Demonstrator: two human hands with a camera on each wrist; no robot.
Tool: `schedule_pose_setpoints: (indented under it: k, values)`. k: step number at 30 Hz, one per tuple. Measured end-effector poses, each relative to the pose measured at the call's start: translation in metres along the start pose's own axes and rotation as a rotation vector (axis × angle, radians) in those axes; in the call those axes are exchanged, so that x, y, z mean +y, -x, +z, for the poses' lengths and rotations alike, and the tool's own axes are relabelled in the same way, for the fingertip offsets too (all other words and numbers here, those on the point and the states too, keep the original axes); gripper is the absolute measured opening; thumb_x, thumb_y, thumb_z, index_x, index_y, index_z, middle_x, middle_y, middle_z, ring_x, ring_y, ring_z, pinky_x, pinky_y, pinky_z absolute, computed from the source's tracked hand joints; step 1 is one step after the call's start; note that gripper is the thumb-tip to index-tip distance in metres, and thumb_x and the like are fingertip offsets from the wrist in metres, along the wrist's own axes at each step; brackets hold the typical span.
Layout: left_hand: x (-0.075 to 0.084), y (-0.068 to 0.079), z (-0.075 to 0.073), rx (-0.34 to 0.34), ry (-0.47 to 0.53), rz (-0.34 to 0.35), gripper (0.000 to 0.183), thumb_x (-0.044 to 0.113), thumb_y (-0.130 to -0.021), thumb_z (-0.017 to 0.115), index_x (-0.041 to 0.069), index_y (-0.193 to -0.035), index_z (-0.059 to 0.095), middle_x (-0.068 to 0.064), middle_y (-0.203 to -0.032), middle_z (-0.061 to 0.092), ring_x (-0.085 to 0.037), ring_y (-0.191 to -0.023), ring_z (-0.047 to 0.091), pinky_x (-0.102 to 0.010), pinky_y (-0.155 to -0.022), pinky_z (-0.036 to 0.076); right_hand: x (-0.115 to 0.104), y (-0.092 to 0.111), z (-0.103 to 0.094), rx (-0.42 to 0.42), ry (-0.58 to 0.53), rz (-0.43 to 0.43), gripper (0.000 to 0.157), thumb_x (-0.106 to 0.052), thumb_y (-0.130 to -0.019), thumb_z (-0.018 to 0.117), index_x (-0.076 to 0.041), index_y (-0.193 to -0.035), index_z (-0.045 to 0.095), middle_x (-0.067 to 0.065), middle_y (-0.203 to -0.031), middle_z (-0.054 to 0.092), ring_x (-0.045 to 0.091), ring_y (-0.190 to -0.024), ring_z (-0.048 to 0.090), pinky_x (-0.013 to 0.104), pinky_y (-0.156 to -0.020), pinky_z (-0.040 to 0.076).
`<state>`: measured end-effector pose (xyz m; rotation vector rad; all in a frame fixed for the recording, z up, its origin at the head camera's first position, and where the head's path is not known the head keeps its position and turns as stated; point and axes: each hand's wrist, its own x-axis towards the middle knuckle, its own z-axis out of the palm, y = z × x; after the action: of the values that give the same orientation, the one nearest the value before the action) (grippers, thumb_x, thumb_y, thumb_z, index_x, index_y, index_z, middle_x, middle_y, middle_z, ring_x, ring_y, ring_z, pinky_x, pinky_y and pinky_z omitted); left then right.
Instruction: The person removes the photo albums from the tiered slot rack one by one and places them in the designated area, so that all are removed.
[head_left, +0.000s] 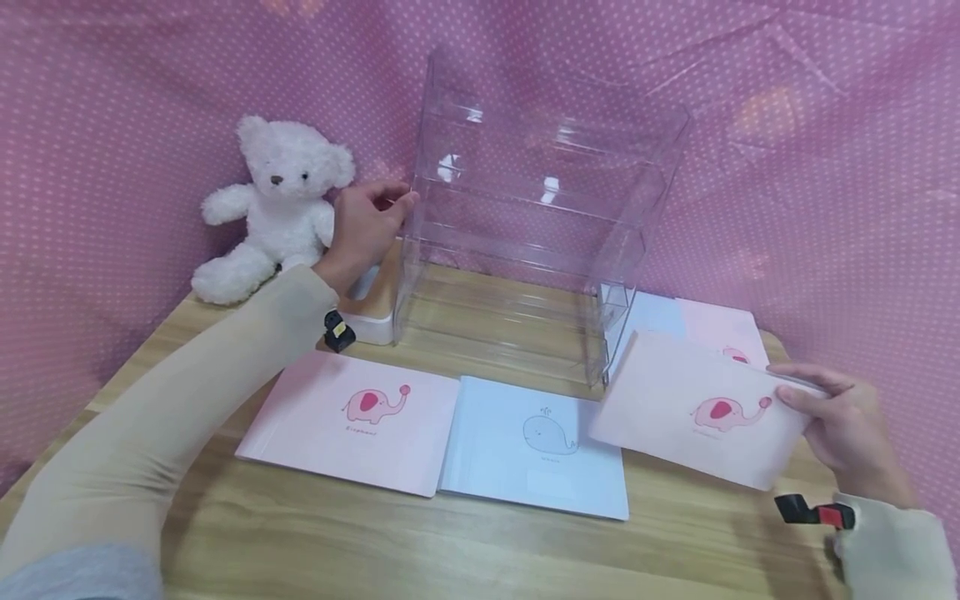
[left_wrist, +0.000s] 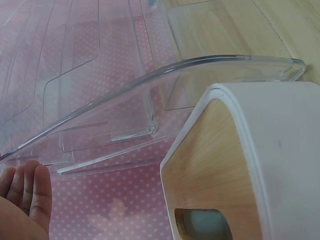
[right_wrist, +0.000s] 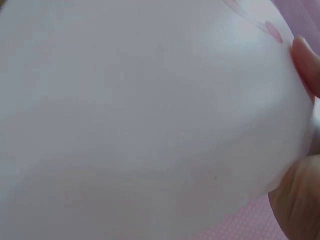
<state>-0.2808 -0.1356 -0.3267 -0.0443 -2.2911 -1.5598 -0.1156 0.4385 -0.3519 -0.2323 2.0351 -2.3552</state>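
Note:
A clear acrylic tiered rack (head_left: 525,225) stands at the back of the wooden table. My left hand (head_left: 371,221) grips the front edge of its left side; in the left wrist view, that hand's fingers (left_wrist: 36,195) lie along the clear panel (left_wrist: 120,95). Out to the right, my right hand (head_left: 847,421) holds a pink elephant booklet (head_left: 675,400) by its right edge, thumb on the cover. The booklet is tilted above the table and overlaps the corner of a blue whale booklet (head_left: 525,450). Its pale cover (right_wrist: 150,110) fills most of the right wrist view.
Another pink elephant booklet (head_left: 330,417) lies flat left of the blue one. More booklets, including a pink one (head_left: 720,325), lie right of the rack. A white, wood-faced object (head_left: 375,321) stands against the rack's left side, near a white teddy bear (head_left: 281,200). Pink dotted cloth (head_left: 135,125) hangs behind.

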Motion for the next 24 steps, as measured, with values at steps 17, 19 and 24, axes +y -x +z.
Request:
schedule_pose_setpoints:
  k: [17,19,24]
  values:
    - [0.0,0.0,-0.001,0.019,-0.004,0.019,0.029,0.025,-0.096,0.072,0.006,-0.118,0.074,-0.008,-0.098,0.074,-0.003,-0.072,0.06,-0.012,-0.06,0.054,0.004,0.013,-0.06,-0.152,0.354,0.255,0.043,0.014,-0.097,0.05,-0.014,-0.114,0.077,-0.007,-0.103,0.08,0.006,-0.059,0.068,0.026,-0.043,0.056]
    - [0.0,0.0,-0.001,0.015,-0.002,0.014,0.029,0.025,-0.096,0.071,0.006,-0.118,0.074,-0.012,-0.103,0.075,-0.003,-0.073,0.06,-0.012,-0.061,0.055,0.007,0.013,-0.066,-0.219,0.383,0.245,0.046,0.015,-0.098,0.047,-0.015,-0.117,0.076,-0.007,-0.105,0.08,0.012,-0.072,0.076,0.03,-0.054,0.063]
    - [0.0,0.0,-0.001,0.007,-0.004,0.015,0.03,0.026,-0.097,0.071,0.006,-0.119,0.074,-0.014,-0.107,0.075,-0.004,-0.075,0.061,-0.012,-0.062,0.055,0.013,0.012,-0.071,-0.249,0.47,0.274,0.045,0.012,-0.099,0.048,-0.017,-0.121,0.074,-0.01,-0.107,0.079,0.02,-0.084,0.078,0.038,-0.065,0.066]
